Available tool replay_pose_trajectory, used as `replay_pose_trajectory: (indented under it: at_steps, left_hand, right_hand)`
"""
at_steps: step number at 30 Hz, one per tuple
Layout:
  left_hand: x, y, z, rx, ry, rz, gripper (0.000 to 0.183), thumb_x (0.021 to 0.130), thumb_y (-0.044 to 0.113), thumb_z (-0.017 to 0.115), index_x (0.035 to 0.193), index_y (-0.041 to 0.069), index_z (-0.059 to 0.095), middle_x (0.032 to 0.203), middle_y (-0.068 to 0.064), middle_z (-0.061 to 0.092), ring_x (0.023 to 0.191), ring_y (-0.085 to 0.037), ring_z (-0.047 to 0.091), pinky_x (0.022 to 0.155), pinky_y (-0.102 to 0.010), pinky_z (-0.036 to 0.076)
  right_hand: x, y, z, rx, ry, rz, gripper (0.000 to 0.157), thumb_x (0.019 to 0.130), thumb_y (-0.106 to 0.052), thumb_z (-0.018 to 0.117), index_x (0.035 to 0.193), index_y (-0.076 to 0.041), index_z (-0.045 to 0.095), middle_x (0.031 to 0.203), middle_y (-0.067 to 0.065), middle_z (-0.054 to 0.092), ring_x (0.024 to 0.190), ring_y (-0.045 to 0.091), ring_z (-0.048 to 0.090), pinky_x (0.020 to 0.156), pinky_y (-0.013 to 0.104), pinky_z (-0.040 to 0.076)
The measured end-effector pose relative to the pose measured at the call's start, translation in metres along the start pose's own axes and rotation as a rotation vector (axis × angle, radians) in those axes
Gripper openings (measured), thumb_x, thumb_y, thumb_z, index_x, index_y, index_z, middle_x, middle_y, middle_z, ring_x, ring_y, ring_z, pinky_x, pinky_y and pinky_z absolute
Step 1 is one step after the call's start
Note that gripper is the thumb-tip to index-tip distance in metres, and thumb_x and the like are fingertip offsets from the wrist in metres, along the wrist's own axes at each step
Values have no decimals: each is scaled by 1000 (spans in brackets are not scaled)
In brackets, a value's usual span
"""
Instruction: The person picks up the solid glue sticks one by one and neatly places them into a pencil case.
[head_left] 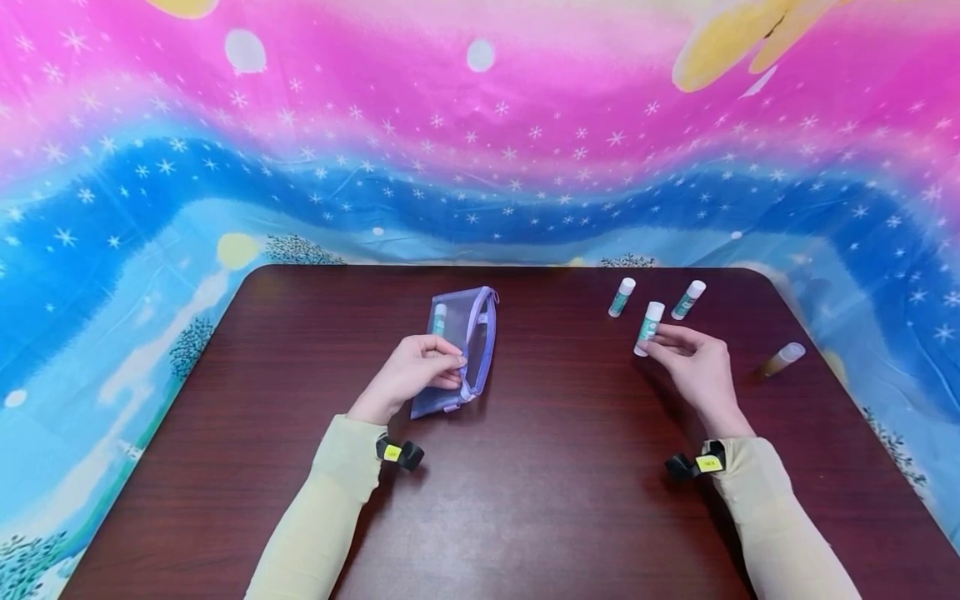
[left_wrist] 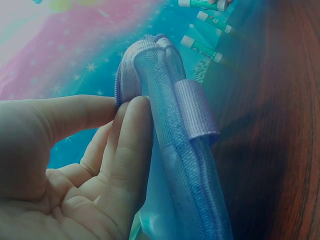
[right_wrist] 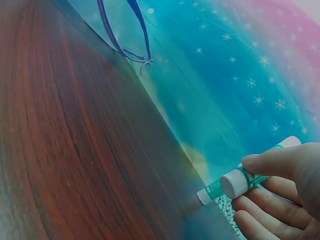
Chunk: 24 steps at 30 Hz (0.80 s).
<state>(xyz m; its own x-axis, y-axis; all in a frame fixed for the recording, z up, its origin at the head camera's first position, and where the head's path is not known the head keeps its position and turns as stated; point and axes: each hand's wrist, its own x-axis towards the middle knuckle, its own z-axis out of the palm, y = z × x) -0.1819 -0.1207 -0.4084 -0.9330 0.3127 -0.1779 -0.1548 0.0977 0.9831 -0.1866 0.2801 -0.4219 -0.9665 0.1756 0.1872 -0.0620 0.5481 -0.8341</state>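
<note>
A purple mesh zipper pouch (head_left: pixel 450 392) is held tilted at the table's middle, its zipped mouth gaping toward the right. My left hand (head_left: pixel 408 373) pinches the rim of that mouth between thumb and fingers, as the left wrist view confirms. Through the mesh a green-and-white glue stick (head_left: pixel 439 320) shows inside the pouch. My right hand (head_left: pixel 696 367) grips another green glue stick with white ends (head_left: pixel 649 328) between thumb and fingers, nearly upright. Just beyond it stand two similar ones, a left glue stick (head_left: pixel 621 297) and a right glue stick (head_left: pixel 688 300).
Farther right, near the table's edge, is a tube with a brownish lower part and a pale top (head_left: pixel 782 359). The dark wood table (head_left: pixel 555 500) spans between both arms. A colourful printed cloth (head_left: pixel 480 167) hangs behind and around the table.
</note>
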Motion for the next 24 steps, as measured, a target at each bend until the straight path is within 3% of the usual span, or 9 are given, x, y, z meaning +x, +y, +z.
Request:
replay_pose_trajectory:
  at_steps: [2,24]
  left_hand:
    - [4,-6,-1,-4,7,7,22,86,5,67,102,-9,61,85,-19,67,71,-25,66,71,-38,57]
    - [4,-9,-1,-11,15,0,17,86,5,66,98,-6,63,84,-18,67,70,-25,66,70,-38,57]
  right_hand:
    - [1,-2,2,3,1,2,43,80,-30,75,115,-6,67,98,13,69,78,0,63,62,12,49]
    - [7,-16,16,61,-23,6,44,79,-34,76,115,-10,67,101,13,67,79,3,65,66,13,50]
